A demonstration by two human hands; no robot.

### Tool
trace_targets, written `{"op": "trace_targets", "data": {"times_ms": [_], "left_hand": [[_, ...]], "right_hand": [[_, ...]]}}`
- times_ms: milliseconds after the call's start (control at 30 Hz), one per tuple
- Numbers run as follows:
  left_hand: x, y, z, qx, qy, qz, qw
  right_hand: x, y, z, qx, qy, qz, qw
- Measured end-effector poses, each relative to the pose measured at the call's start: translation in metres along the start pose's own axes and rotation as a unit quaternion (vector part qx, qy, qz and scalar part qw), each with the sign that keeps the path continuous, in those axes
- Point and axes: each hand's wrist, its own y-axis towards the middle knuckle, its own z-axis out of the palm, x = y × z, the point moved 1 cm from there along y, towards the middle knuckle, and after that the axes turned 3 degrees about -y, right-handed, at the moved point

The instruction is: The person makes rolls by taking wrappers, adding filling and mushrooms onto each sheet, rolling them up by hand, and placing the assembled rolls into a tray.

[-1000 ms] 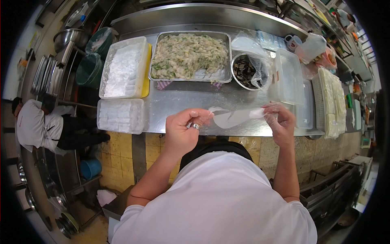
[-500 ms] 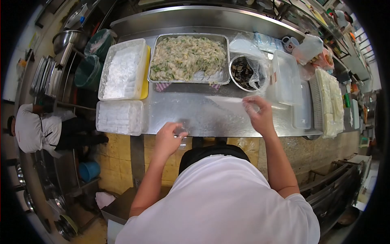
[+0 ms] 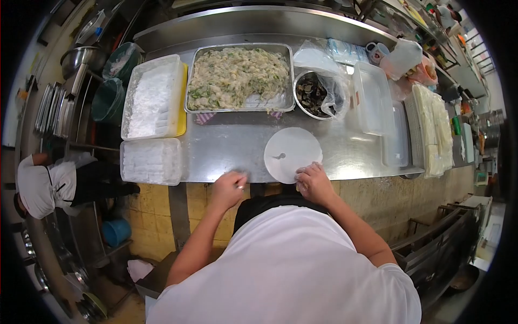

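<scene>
White disc, right hand (curled) at edge

text | labels, brands | numbers, signs | none legible in view

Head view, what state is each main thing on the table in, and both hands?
Round white sheet: spread flat, dark mark left of centre.
Right hand: at the sheet's near right edge.
Left hand: fingers curled, apart from the sheet, blurred.
Metal tray: mostly full of chunky mixture.
Bowl: holds dark pieces, partly covered by a plastic bag.
Large tub: open, white powdery contents.
Clear tub: looks empty.
</scene>
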Motion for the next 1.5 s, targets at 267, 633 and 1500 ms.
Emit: {"op": "trace_targets", "data": {"times_ms": [267, 633, 1500], "left_hand": [[0.070, -0.058, -0.041, 0.100, 0.236, -0.140, 0.956], [-0.078, 0.028, 0.053, -0.105, 0.060, 0.246, 0.962], [-0.039, 0.075, 0.105, -0.088, 0.126, 0.153, 0.976]], "right_hand": [[-0.006, 0.012, 0.004, -0.013, 0.011, 0.015, 1.000], [-0.011, 0.016, 0.008, 0.009, -0.008, -0.013, 1.000], [-0.052, 0.012, 0.016, -0.017, -0.068, 0.300, 0.951]]}}
